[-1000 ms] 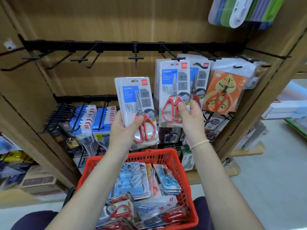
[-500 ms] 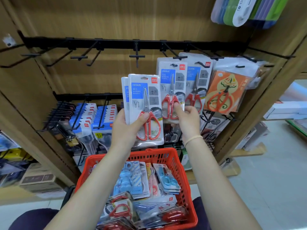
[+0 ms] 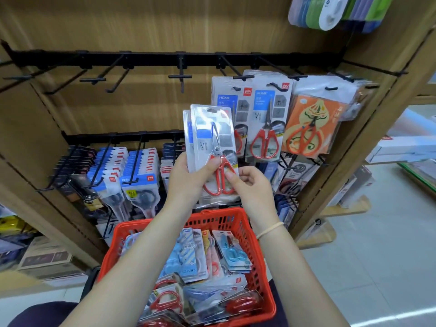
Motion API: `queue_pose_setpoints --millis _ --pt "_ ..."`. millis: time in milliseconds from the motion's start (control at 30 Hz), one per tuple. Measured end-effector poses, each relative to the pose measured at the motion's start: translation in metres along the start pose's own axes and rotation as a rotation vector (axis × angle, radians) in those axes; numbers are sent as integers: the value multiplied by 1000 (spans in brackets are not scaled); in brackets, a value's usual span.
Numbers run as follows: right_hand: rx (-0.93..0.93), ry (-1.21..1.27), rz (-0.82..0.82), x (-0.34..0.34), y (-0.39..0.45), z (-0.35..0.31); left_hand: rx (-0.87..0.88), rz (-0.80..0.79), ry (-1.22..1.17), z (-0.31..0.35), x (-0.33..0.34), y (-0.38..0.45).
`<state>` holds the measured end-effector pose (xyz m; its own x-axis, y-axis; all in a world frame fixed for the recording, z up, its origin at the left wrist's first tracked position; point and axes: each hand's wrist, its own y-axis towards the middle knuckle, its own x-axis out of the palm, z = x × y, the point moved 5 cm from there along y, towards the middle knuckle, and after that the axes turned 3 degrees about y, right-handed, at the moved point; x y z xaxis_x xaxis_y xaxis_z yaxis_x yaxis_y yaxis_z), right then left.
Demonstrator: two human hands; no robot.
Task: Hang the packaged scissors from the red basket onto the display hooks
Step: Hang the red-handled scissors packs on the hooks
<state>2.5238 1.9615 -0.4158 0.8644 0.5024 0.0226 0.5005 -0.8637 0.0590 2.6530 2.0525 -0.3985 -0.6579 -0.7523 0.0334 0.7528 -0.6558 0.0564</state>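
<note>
My left hand grips a small stack of packaged red-handled scissors, held upright in front of the display. My right hand pinches the front pack's lower right edge near the red handles. Behind them, matching scissor packs hang on the upper rail's hooks. The red basket sits below my arms, filled with several packs of blue, pink and red scissors.
Bare black hooks stick out along the upper rail's left and middle. An orange scissor pack hangs at the right. The lower rail holds blue-carded packs. Wooden side panels frame the bay; tiled floor lies to the right.
My right hand has let go of the hung pack and come down onto the stack in my left hand. The stack has shifted right and slightly up, now turned at an angle.
</note>
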Motion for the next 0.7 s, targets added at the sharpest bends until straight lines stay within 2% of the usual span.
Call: queue_pose_setpoints --millis 300,500,700 --pt "-5 -24 93 -12 6 5 20 13 101 -9 -11 -2" --pt "-104 21 157 -22 12 -15 -5 77 76 -12 -25 -2" --pt "-93 20 181 -23 29 -18 -12 82 64 -11 -24 -3"
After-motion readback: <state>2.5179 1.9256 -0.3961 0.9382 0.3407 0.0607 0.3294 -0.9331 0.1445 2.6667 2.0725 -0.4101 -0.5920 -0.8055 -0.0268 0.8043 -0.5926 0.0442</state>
